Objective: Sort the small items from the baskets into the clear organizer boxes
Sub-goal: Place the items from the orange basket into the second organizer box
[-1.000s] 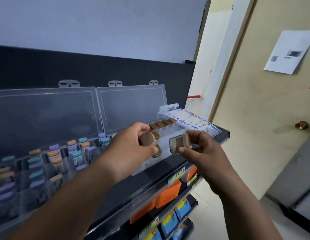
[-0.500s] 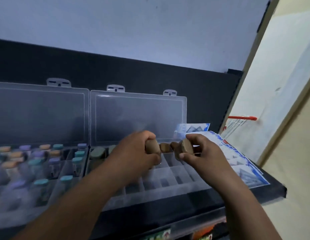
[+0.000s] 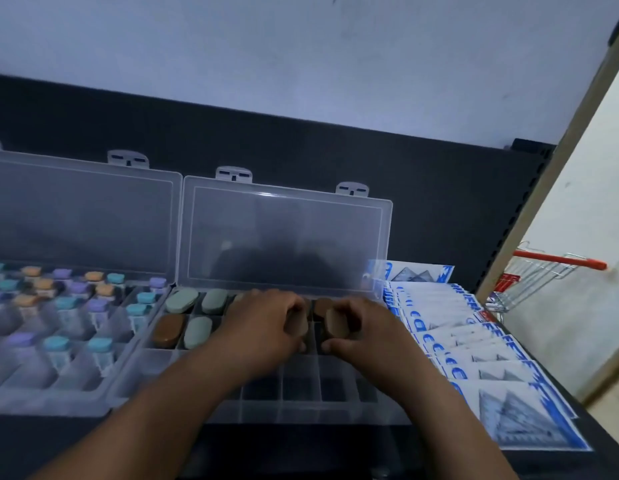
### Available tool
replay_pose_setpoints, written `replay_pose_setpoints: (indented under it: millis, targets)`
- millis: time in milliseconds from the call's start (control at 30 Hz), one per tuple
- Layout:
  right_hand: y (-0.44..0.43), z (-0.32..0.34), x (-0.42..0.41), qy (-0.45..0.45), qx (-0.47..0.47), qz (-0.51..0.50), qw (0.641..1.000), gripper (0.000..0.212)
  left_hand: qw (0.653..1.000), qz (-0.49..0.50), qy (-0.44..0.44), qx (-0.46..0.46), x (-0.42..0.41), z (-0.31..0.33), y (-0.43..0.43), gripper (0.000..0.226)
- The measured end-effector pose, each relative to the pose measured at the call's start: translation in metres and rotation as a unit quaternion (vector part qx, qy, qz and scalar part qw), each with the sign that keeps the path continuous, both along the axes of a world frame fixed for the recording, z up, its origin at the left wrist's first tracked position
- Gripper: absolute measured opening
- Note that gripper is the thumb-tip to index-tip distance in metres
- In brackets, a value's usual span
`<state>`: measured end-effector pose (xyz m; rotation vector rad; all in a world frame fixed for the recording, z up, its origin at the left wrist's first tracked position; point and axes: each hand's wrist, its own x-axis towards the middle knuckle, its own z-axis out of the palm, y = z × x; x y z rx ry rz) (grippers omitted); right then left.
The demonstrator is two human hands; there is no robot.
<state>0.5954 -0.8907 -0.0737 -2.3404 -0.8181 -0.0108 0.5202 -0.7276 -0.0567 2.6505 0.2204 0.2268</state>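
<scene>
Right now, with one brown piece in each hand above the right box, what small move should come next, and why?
The left hand pinches one brown piece and the right hand another, low over the open organizer box. The nearby cells look empty, while cells further left hold stored pieces. So probably lower both into free cells beside them.

a left clear plastic organizer box (image 3: pixel 41 393) and a right clear plastic organizer box (image 3: pixel 335 407) sit side by side on a black shelf (image 3: pixel 76 445). small capped vials (image 3: pixel 100 344) stand in the left one; smooth oval pieces (image 3: pixel 183 301) lie in the right one's back-left compartments. over its middle, the left hand (image 3: pixel 263 327) and right hand (image 3: pixel 363 336) each hold a tan oval piece (image 3: pixel 335 323). blue-and-white paper sachets (image 3: pixel 481 355) lie just right of it.
</scene>
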Motion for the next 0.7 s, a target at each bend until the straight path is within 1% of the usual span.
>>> replay_pose_setpoints:
  millis: [67, 133, 233, 333, 467, 533, 633, 700]
  targets:
    - [0.001, -0.005, 0.005, -0.009, -0.018, 0.008, 1.0, 0.05, 1.0, -0.002, 0.006, 0.004, 0.002, -0.004, -0.001, 0.043]
    - [0.001, -0.007, 0.009, -0.009, -0.026, 0.012, 1.0, 0.05, 1.0, -0.007, 0.016, 0.003, 0.002, -0.006, -0.003, 0.04]
    - [0.001, -0.007, 0.013, -0.003, -0.032, 0.024, 0.999, 0.049, 0.999, -0.002, 0.031, 0.01, 0.004, -0.009, -0.005, 0.044]
    - [0.002, -0.006, 0.015, -0.006, -0.027, 0.03, 0.999, 0.052, 0.999, 0.004, 0.034, 0.025, 0.007, -0.009, -0.004, 0.045]
    - [-0.002, -0.004, 0.015, -0.013, -0.029, 0.044, 0.999, 0.052, 1.0, 0.005, 0.021, 0.011, 0.007, -0.009, -0.003, 0.045]
    - [-0.003, -0.006, 0.013, -0.021, -0.024, 0.043, 0.999, 0.051, 1.0, 0.0, 0.011, 0.009, 0.005, -0.007, -0.003, 0.036]
    - [-0.001, -0.006, 0.007, -0.034, -0.024, 0.029, 0.999, 0.047, 0.999, -0.001, -0.031, 0.015, -0.002, -0.003, -0.001, 0.018]
    - [0.003, -0.002, 0.0, -0.06, -0.045, 0.026, 0.997, 0.043, 0.998, 0.008, -0.049, 0.036, -0.01, 0.0, 0.003, 0.018]
